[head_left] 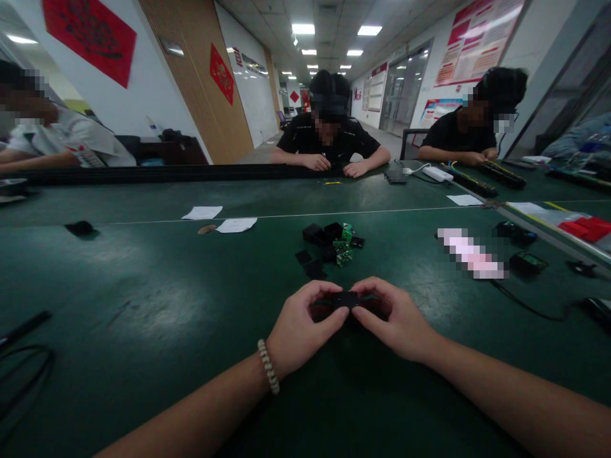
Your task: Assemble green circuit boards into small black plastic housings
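Observation:
Between my hands is a small black plastic case, held low over the green tabletop. My left hand grips its left side with thumb and fingers, and a beaded bracelet circles that wrist. From the right, my right hand pinches the other end in the same way. Just beyond lies a small pile of black plastic box parts and green circuit boards. Flat black pieces rest at the pile's near side. The underside of the case is hidden.
White papers lie farther off to the left, near a black scrap. A blurred pink object with a cable is on the right. Black cables lie at the left edge. Several people sit across the table, one person directly opposite.

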{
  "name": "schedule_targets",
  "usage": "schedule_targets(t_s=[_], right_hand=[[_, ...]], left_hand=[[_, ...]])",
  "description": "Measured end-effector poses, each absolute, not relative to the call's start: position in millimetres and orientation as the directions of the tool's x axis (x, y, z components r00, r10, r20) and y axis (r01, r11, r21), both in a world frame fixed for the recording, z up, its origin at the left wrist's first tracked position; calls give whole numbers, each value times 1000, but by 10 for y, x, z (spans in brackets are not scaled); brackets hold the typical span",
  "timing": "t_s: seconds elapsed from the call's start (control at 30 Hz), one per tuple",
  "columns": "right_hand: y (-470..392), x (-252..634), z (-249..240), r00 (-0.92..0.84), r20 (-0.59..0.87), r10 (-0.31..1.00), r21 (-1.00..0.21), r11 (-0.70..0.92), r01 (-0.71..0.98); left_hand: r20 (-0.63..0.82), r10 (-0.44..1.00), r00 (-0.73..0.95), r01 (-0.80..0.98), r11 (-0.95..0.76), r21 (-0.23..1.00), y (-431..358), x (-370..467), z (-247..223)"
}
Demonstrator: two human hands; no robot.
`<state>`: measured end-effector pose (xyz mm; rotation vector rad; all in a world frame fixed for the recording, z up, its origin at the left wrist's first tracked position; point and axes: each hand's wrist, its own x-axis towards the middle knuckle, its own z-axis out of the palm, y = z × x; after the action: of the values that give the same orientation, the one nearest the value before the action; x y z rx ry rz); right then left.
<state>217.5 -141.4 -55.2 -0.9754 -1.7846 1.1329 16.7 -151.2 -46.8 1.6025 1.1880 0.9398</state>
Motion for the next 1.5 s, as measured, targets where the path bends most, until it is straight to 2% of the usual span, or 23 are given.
schedule_targets(t_s=[0.87,1.5], right_hand=[[-1413,2172,-513,-366,235,900,-920,328,215],[-1425,2172,-495,-396,261,880,-906,365,215]], left_hand=[[43,969,245,201,-94,975,-1497,162,-478],[59,957,285,237,-130,963,-1511,162,-432]])
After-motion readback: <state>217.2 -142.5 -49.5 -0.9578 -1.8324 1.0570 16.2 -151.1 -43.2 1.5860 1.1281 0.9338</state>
